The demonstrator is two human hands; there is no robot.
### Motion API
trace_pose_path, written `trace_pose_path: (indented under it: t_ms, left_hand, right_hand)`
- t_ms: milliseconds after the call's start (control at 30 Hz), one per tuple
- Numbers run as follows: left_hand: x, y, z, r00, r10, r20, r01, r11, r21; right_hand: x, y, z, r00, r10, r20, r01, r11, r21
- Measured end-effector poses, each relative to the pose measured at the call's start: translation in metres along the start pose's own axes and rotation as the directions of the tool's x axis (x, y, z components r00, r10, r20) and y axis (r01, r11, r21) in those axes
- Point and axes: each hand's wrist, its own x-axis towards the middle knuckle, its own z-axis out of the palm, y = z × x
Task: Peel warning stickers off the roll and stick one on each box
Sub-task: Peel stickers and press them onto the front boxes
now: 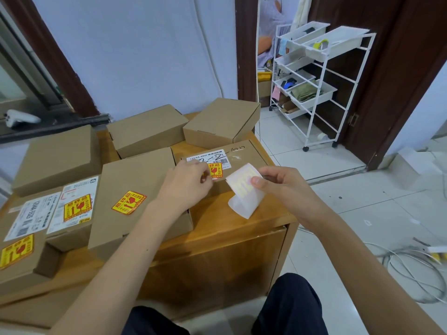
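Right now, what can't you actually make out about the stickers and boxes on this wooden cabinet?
- Yellow and red warning sticker on the labelled brown cardboard box, head view: the left hand covers its left part, so I cannot tell if it is fully pressed down.
- White sticker roll in the right hand: only the backing shows, stickers left unknown.
- Left-edge cardboard box: cut off by the frame.
- Label print: too small.

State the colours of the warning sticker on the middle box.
Yellow with red print and a red border, on the warning sticker in the head view.
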Motion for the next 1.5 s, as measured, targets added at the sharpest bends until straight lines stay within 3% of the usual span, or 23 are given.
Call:
trace_pose_path:
  t_ms: [100, 167, 233, 267, 333, 467, 700, 867, 1033, 1267, 1500]
  left_hand:
    - [-0.007, 0.006, -0.01, 1.0, 0.021, -0.015, -0.021, 1.0, -0.015]
    - [-0.018, 0.017, -0.023, 0.999, -0.042, -0.017, 0.035, 0.948, -0.317]
    - [-0.03, 0.026, -0.035, 0.993, -0.061, 0.099, 0.11, 0.778, -0.619]
    - [-0.034, 0.029, -0.037, 0.988, -0.017, 0.153, 0.118, 0.72, -0.684]
    - [-0.04, 0.03, -0.037, 0.98, 0.057, 0.19, 0.1, 0.684, -0.722]
    - [-0.048, 0.027, -0.038, 0.991, 0.039, 0.124, 0.074, 0.619, -0.782]
    - [-0.068, 0.028, -0.041, 0.988, 0.09, -0.123, -0.148, 0.75, -0.645]
    - [-0.079, 0.017, -0.049, 0.983, 0.068, -0.172, -0.168, 0.72, -0.673]
    - [-0.082, 0.006, -0.056, 0.955, 0.071, -0.288, -0.216, 0.833, -0.51]
    - [-0.085, 0.003, -0.059, 0.927, 0.17, -0.334, -0.29, 0.891, -0.351]
    - [-0.083, 0.002, -0.059, 0.937, 0.183, -0.298, -0.286, 0.893, -0.349]
  right_hand:
    - [-0.001, -0.002, 0.002, 1.0, 0.019, -0.022, -0.018, 0.999, 0.03]
    - [-0.002, -0.004, 0.003, 0.999, 0.024, -0.032, -0.022, 0.999, 0.04]
    - [-0.005, -0.008, 0.005, 0.999, 0.012, -0.031, -0.01, 0.998, 0.056]
    - [-0.006, -0.01, 0.006, 1.0, -0.002, -0.022, 0.003, 0.997, 0.071]
    - [-0.008, -0.013, 0.008, 1.0, -0.029, 0.006, 0.028, 0.995, 0.096]
    - [-0.012, -0.021, 0.013, 0.996, -0.06, 0.064, 0.051, 0.991, 0.124]
    - [-0.015, -0.033, 0.025, 0.993, -0.093, 0.069, 0.089, 0.994, 0.063]
    - [-0.015, -0.037, 0.03, 0.994, -0.084, 0.073, 0.083, 0.996, 0.016]
    - [-0.017, -0.04, 0.036, 0.99, -0.087, 0.115, 0.087, 0.996, 0.002]
    - [-0.019, -0.043, 0.041, 0.982, -0.111, 0.152, 0.112, 0.994, 0.005]
    - [-0.017, -0.043, 0.04, 0.979, -0.114, 0.168, 0.119, 0.993, -0.018]
